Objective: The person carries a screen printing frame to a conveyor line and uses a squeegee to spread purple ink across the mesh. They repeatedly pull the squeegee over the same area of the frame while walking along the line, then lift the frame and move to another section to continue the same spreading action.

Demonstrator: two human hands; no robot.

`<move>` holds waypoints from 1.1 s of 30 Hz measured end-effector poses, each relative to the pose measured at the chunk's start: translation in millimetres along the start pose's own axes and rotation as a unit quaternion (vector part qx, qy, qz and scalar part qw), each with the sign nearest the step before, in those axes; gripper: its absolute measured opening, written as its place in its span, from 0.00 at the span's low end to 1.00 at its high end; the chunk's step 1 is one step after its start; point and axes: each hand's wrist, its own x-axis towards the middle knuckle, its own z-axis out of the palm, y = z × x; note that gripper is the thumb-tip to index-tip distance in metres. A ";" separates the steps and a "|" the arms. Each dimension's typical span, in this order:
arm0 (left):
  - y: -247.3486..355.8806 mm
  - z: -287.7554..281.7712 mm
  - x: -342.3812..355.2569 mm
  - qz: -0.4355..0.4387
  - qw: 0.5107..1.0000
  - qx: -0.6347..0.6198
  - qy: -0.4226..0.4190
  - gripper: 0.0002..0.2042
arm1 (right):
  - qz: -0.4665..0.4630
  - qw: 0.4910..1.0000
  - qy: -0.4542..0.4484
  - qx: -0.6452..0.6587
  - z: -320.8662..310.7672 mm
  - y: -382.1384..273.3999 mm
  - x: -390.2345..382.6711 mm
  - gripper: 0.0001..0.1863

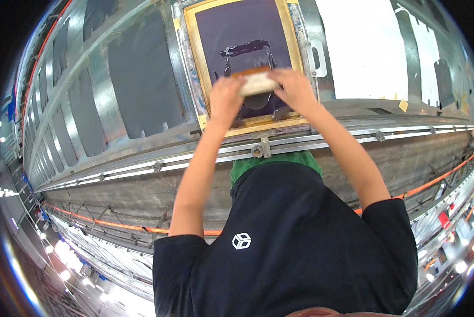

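A squeegee with a pale wooden handle [258, 83] and an orange-brown edge lies across a printing screen, slightly blurred by motion. My left hand [227, 98] is wrapped round its left end, and my right hand [295, 92] grips the right end. Beneath it, the screen's dark purple mesh [237, 21] is stretched in a yellowish wooden frame [196, 52]. Wet, glossy dark ink [250, 47] forms a band beyond the squeegee, with streaks running down both sides toward me. The fingers' undersides and the squeegee's lower edge are hidden.
Dark grey rectangular pieces [141, 74] lie on the long table to the left; white sheets [361, 47] lie to the right. A metal rail [342, 137] runs along the near edge, with a metal clamp [261, 150] by the frame. A white handle-like loop [319, 58] is beside the screen.
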 end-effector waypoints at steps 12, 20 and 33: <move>42.3 -7.2 -42.7 -0.079 0.993 -0.087 -0.009 0.21 | 0.239 0.939 0.182 0.165 -35.2 99.4 -15.5 0.22; 70.8 23.3 -60.4 0.042 0.998 0.009 -0.041 0.24 | 0.312 0.882 0.190 0.297 -19.9 119.6 44.8 0.17; 17.1 -58.1 -133.6 -0.018 0.998 -0.044 0.037 0.28 | 0.208 0.898 0.284 0.264 -6.3 25.9 91.5 0.12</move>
